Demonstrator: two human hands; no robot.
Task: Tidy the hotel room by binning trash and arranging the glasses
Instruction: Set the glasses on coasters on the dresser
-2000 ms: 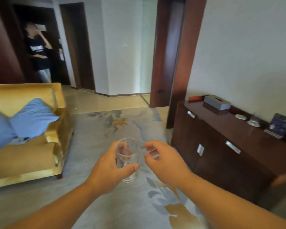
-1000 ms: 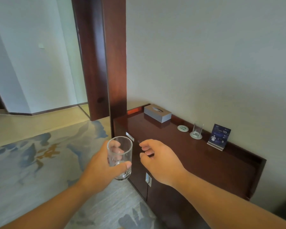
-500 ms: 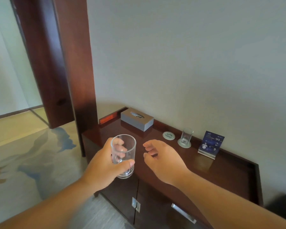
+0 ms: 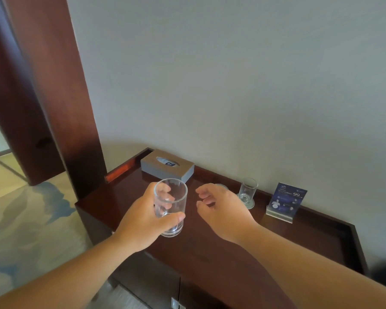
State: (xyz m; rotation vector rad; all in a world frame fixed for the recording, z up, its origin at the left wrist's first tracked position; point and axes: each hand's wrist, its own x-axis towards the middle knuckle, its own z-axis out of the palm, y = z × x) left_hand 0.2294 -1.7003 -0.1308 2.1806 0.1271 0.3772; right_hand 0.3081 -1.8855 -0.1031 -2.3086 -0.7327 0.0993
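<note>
Nearer than before, both hands now hover over the table: the left hand grips an upright glass, fingers curled round it, the right hand beside it holds nothing, fingers loosely bent, and a second glass stands on a coaster by the wall.

The right hand hides most of a coaster on the desk, and the small print on the blue card is too fine to read.

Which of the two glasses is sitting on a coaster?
The far glass beside the blue card, on its round coaster; the other glass is gripped in the left hand.
</note>
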